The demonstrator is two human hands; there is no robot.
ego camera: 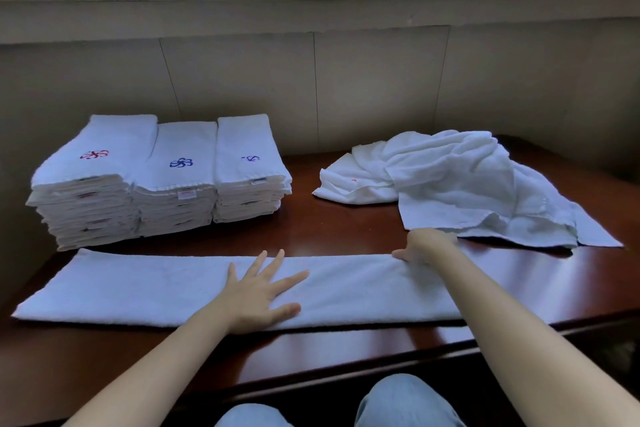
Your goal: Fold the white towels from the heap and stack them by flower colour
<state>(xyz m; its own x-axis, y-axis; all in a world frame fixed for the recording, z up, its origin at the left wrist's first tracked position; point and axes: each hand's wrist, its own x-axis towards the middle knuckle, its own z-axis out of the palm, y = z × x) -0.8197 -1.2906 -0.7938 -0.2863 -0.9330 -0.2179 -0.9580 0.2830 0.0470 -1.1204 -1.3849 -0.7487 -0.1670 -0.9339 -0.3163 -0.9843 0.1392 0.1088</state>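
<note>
The left hand [258,291] lies flat with fingers spread, pressing the middle of the long white terry towel strip [138,288] that stretches along the front of the dark red-brown wooden desk [346,229]; the right hand [424,246] sits at the strip's far edge near its right end, fingers curled down onto the cloth, seemingly pinching that edge, though the fingertips are hidden behind the knuckles; the strip's long axis runs left to right across the person's lap, so the next fold, as I judge it, brings one short end over toward the other; the right end lies under the right arm and is much the nearer, while the left end is well apart from either hand; just beyond the right hand lies the crumpled heap of white towels [467,180], one corner touching or nearly touching the strip; at the back left stand three stacks side by side, the red-flower stack [91,184], the blue-flower stack [178,184] and the purple-flower stack [249,177]; no flower shows on the strip, so its stack cannot be told.
</note>
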